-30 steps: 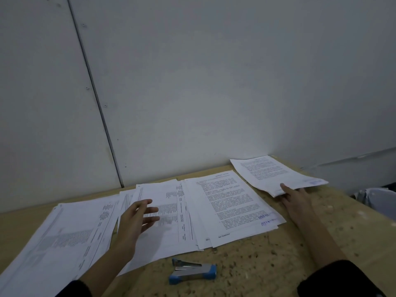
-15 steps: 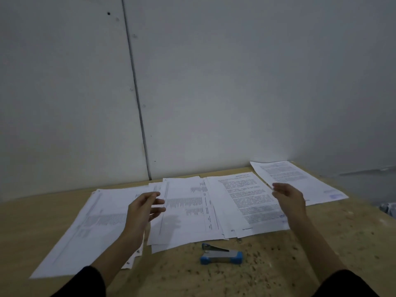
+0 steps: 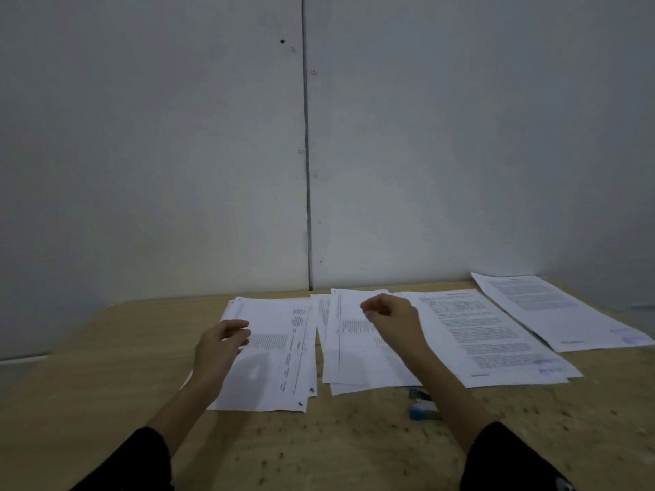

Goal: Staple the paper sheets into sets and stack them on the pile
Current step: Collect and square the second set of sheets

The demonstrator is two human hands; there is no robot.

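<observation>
Apparently empty, both hands (image 3: 391, 318) hover over paper sheets (image 3: 358, 352); stapler (image 3: 423, 407) alongside.

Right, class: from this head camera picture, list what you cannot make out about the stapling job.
1. Blue and grey stapler: largely hidden behind the right forearm.
2. Printed text on the white paper sheets: too small and dim to read.
3. Whether any sheets are stapled: too small to tell.
4. Left hand: blurred; contact with the paper unclear.

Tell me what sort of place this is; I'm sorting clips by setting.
Probably a plain office or back-room work desk: printed paper sheets spread over a wooden table, a blue stapler, bare panelled wall.
</observation>
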